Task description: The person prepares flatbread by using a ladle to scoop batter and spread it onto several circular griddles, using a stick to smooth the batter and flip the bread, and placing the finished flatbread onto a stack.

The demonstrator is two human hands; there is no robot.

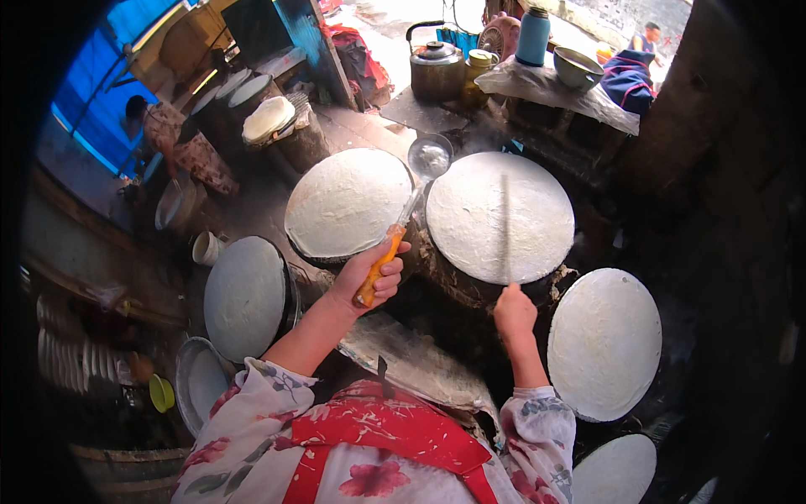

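Observation:
My left hand (374,274) is closed round the wooden handle of a metal ladle (430,160). Its bowl, wet with white batter, hangs between two round griddles coated in white. My right hand (516,313) grips the near end of a thin stick (505,220), blurred, which points away over the right batter-coated griddle (466,208). The left griddle (346,201) also bears a pale, uneven layer. Lower right of my right hand is another white-coated round (604,343); a smooth greyish-white one (244,299) stands left of my left forearm.
A metal basin (200,378) with whitish contents stands lower left, near a green bowl (162,394). Pale flatbreads (269,118) are stacked beyond the left griddle. A kettle (437,72), a blue flask (533,38) and a bowl (576,68) stand at the back. Another person (182,142) bends at the left.

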